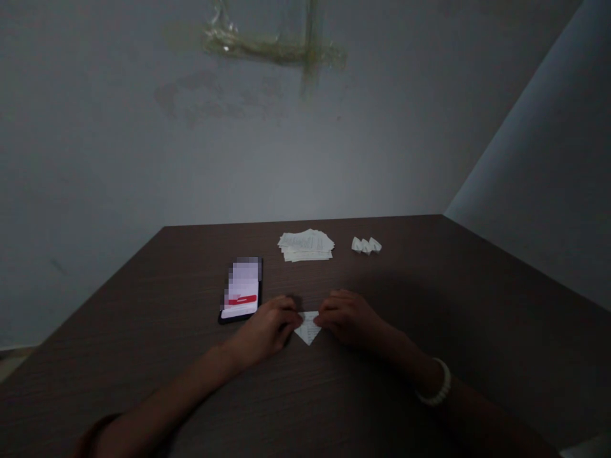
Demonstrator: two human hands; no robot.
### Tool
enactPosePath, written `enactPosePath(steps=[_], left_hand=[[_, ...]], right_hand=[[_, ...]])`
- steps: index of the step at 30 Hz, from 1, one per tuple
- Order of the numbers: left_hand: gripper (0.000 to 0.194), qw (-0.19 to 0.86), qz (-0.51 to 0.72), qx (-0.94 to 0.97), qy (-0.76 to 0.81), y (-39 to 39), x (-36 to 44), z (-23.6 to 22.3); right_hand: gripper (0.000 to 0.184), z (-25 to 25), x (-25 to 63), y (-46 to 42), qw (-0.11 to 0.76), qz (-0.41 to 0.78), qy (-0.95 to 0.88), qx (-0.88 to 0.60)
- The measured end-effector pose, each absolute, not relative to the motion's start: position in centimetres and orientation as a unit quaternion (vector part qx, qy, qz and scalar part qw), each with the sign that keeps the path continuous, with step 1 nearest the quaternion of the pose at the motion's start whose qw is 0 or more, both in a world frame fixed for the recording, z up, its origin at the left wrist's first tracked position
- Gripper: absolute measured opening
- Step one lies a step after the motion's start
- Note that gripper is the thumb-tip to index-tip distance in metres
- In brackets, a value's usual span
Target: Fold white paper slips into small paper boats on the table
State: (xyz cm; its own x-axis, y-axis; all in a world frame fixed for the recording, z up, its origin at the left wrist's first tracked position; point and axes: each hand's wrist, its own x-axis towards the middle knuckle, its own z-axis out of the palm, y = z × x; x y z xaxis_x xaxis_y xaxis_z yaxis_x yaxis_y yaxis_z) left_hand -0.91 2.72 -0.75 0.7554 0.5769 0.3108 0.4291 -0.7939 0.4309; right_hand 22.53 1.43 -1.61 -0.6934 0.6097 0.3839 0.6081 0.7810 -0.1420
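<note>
A small sheet of printed paper [309, 329], folded to a triangle with its tip toward me, lies on the brown table [305, 407]. My left hand [274, 323] pinches its left corner between thumb and fingers. On the opposite corner, my right hand [347, 318] closes its fingers in the same way. Part of the paper's two side corners is hidden under the fingertips. A light beaded bracelet [442, 381] circles my right wrist.
Left of my hands lies a phone [242, 289] with its screen lit. A stack of printed paper slips [306, 247] sits farther back. Three small folded paper pieces [366, 245] stand together at the back right. A grey wall [305, 159] rises behind the table.
</note>
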Motion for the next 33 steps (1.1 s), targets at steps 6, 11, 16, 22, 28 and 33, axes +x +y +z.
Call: enactPosePath(steps=[6, 11, 16, 22, 28, 33], left_hand=[[0.023, 0.139, 0.178, 0.94, 0.255, 2.4, -1.2, -0.3], [0.025, 0.136, 0.171, 0.943, 0.25, 2.0, -1.4, 0.1], [0.023, 0.145, 0.172, 0.941, 0.253, 1.7, -1.4, 0.4], [0.022, 0.128, 0.154, 0.943, 0.266, 1.7, -1.1, 0.4], [0.022, 0.15, 0.175, 0.934, 0.275, 1.7, -0.8, 0.2], [0.02, 0.169, 0.176, 0.928, 0.28, 1.8, -0.9, 0.3]], right_hand=[[0.016, -0.7, 22.9, 0.9, 0.194, 0.029, -0.925, -0.327], [0.009, -0.3, 23.2, 0.7, 0.222, 0.096, -0.911, -0.333], [0.007, -0.3, 23.6, 0.9, 0.229, 0.125, -0.898, -0.353], [0.008, -0.5, 23.4, 1.1, 0.223, 0.099, -0.906, -0.345], [0.016, -1.2, 23.2, 1.7, 0.201, 0.009, -0.92, -0.337], [0.021, -1.3, 23.4, 1.8, 0.184, -0.004, -0.928, -0.325]])
